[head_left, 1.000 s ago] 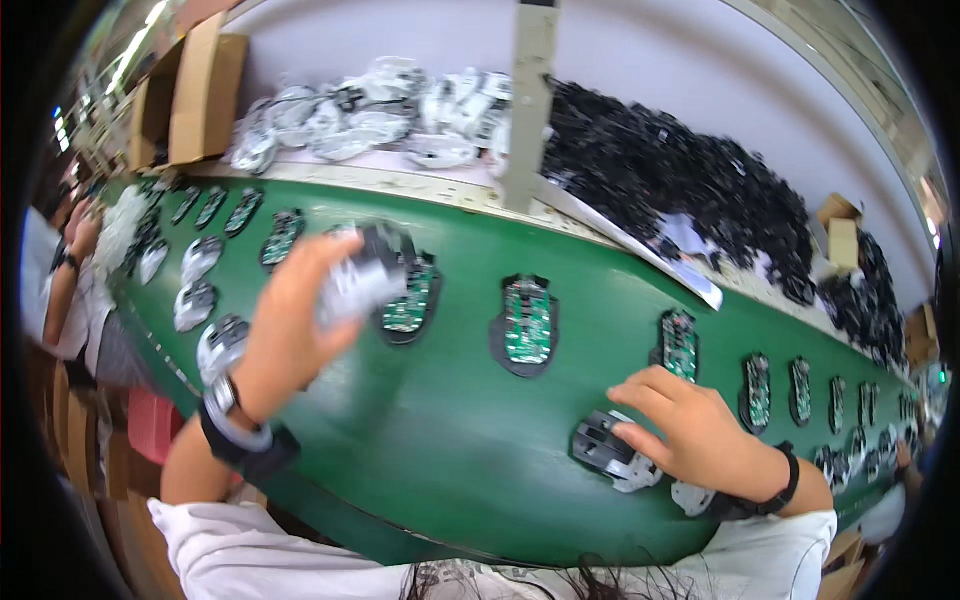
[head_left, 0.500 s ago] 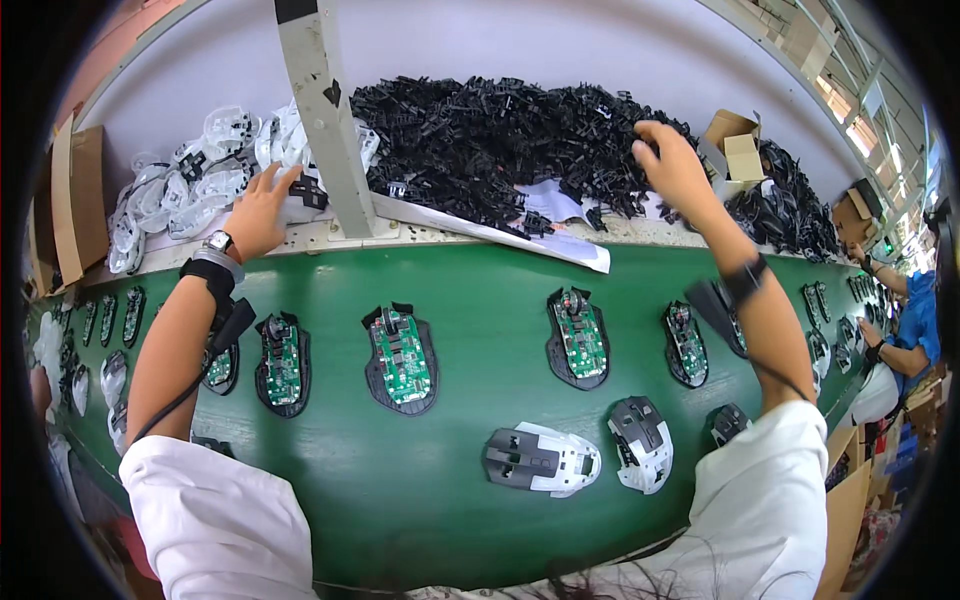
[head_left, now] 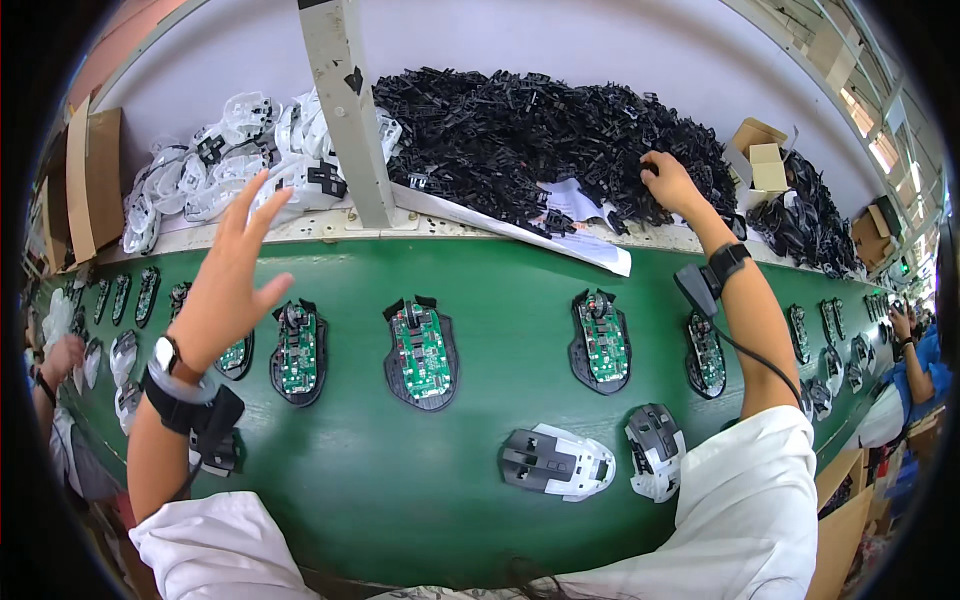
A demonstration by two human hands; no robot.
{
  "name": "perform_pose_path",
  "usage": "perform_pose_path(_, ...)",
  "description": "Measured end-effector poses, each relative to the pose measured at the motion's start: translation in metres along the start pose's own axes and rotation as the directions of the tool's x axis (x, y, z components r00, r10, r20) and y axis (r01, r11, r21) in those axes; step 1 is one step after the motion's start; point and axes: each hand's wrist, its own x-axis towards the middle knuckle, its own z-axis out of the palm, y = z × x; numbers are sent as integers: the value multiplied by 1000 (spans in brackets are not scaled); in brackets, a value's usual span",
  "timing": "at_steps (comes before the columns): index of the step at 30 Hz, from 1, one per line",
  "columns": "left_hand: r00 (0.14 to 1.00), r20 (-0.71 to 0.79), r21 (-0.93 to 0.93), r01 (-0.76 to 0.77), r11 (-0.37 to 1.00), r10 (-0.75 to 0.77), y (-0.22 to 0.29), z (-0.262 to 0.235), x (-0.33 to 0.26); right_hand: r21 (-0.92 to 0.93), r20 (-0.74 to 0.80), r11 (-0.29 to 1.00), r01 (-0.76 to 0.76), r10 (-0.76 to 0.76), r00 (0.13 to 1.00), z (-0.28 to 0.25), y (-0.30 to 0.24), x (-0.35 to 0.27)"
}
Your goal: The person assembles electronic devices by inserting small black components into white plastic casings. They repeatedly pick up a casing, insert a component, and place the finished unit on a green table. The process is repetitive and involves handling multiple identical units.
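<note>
My left hand (head_left: 232, 280) is raised over the green surface, fingers spread and nothing in it. Beyond its fingertips lies a heap of white plastic mouse shells (head_left: 175, 185), one with a black insert (head_left: 326, 179). My right hand (head_left: 672, 185) is at the right part of a big heap of small black plastic parts (head_left: 500, 135). Its fingers are curled together; whatever they pinch is too small to make out. Mouse bases with green circuit boards (head_left: 422, 355) stand in a row between my arms. Nearer me lie two grey-and-white mouse top shells (head_left: 560, 462) (head_left: 655, 450).
A white metal post (head_left: 350, 110) rises from the shelf edge between the heaps. A white strip (head_left: 520, 232) fronts the black heap. Small cardboard box (head_left: 768, 165) stands right of it, a larger carton (head_left: 95, 190) far left. Other people's hands (head_left: 66, 355) (head_left: 902, 322) show at both sides.
My left hand has drawn back from the white shells toward me, its fingers spreading. My right hand has come down onto the black parts and its fingers have curled in. The whole view has shifted slightly.
</note>
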Motion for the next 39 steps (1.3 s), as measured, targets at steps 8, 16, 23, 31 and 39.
perform_pose_path(8,991,82,-169,-88,982,103,72,-8,-72,-3,-266,948,319,-308,913,-22,-44,-72)
perform_pose_path(16,888,201,-300,-347,888,415,107,17,-88,-19,133,998,53,-50,990,4,-88,-70)
perform_pose_path(23,976,167,-388,-63,919,137,88,20,-129,-29,-100,970,243,-245,964,14,-60,-63)
perform_pose_path(31,951,-76,-263,269,927,-298,70,-20,-156,447,-168,883,-140,237,957,-13,-62,-45)
perform_pose_path(39,874,219,-170,471,866,-433,21,-10,-212,219,-195,976,-13,57,979,-20,-15,-53)
